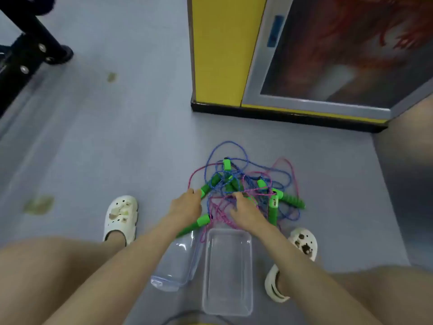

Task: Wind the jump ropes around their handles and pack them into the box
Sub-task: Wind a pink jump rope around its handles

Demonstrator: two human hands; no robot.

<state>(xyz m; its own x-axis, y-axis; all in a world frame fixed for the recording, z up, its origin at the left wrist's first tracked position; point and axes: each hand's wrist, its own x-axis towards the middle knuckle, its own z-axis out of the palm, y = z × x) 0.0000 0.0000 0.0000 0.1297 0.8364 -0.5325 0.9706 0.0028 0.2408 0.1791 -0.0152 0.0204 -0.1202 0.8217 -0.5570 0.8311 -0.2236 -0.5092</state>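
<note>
Both hands are down on the grey floor (117,137), in the tangle of jump ropes (236,181): thin braided blue and pink cords looped over ribbed green handles. The left hand (186,205) has its fingers at the end of one handle (205,190), but the grip can't be made out. The right hand (246,212) has its fingers bent down into the cords; whether they pinch one can't be told. The clear plastic box (228,273) sits just beside the tangle, between white clogs (120,216), with its lid (178,266) on the left. There's open floor to the left, and the yellow cabinet (215,55) has its black base edge beyond the ropes.
</note>
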